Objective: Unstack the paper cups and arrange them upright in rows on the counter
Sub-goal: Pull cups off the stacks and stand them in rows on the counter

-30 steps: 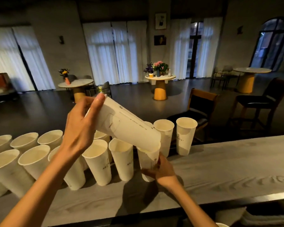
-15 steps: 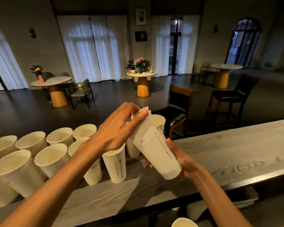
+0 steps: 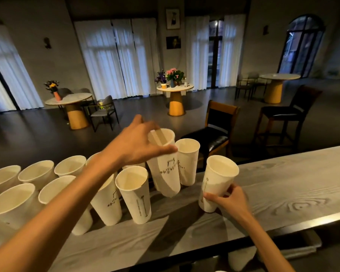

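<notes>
My left hand (image 3: 137,146) grips the rim of a tall white paper cup (image 3: 166,169), held upright just above the grey wood counter (image 3: 283,189), beside another standing cup (image 3: 186,161). My right hand (image 3: 227,199) is closed around the lower part of a second white cup (image 3: 217,179), whose base rests on the counter to the right of the others. Several more white cups (image 3: 133,193) stand upright in two rows stretching to the left.
The counter's near edge (image 3: 263,230) runs across the bottom right. Beyond the counter stand a wooden chair (image 3: 218,124), a dark stool (image 3: 287,114) and round tables with flowers (image 3: 175,89).
The stack has come apart into two cups. My left hand carried one toward the back row, and my right hand set the other down upright on the counter to the right.
</notes>
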